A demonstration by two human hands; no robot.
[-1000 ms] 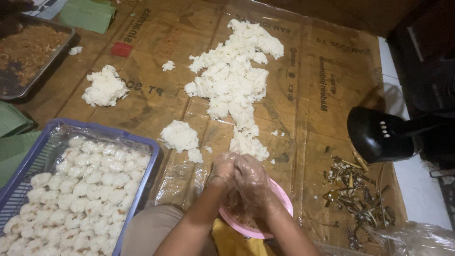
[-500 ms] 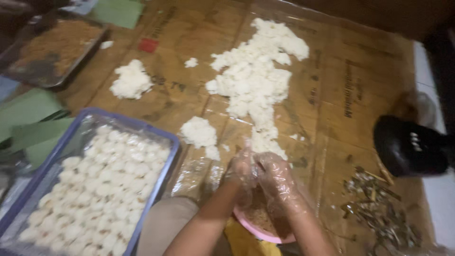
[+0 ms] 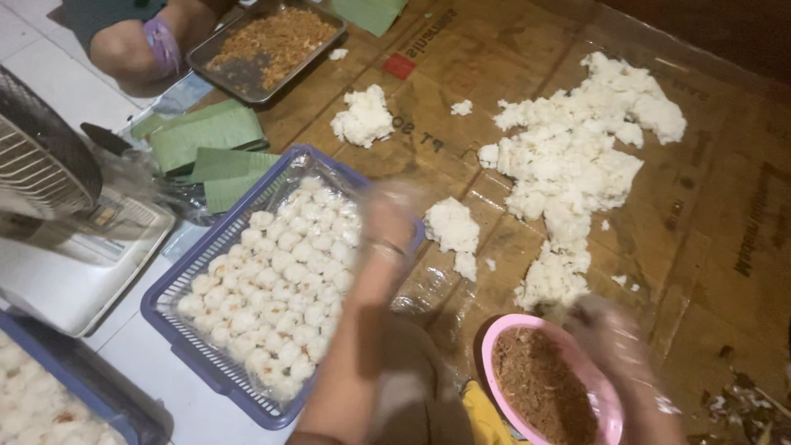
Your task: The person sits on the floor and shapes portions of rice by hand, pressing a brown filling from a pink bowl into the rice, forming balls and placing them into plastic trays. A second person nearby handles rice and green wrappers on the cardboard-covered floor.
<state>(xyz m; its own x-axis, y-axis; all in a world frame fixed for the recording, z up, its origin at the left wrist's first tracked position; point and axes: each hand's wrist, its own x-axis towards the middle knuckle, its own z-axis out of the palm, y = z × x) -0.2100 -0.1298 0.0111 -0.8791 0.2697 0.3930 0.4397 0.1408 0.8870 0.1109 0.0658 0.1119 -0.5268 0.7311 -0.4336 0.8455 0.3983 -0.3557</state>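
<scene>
My left hand [image 3: 387,218], in a thin clear glove and blurred, is stretched over the right rim of a purple basket [image 3: 165,317] filled with several small white rice balls [image 3: 272,280]. My right hand [image 3: 614,338], also gloved and blurred, hovers at the far edge of a pink bowl [image 3: 494,363] of brown shredded filling [image 3: 540,387], just below the big pile of white sticky rice [image 3: 568,156]. A small rice mound [image 3: 451,224] lies between my hands. The blur hides what either hand holds.
Plastic-covered cardboard [image 3: 709,206] carries the rice. Another rice mound [image 3: 362,115], a metal tray of brown filling [image 3: 272,41], folded green leaves [image 3: 210,136], a fan [image 3: 41,156], a white scale [image 3: 74,264] and a second basket [image 3: 49,404] lie left. Another person's knee [image 3: 136,45] shows top left.
My hands, pressed together over the pink bowl before, have parted: the left swung left over the purple basket, the right stays by the bowl. The view shifted left.
</scene>
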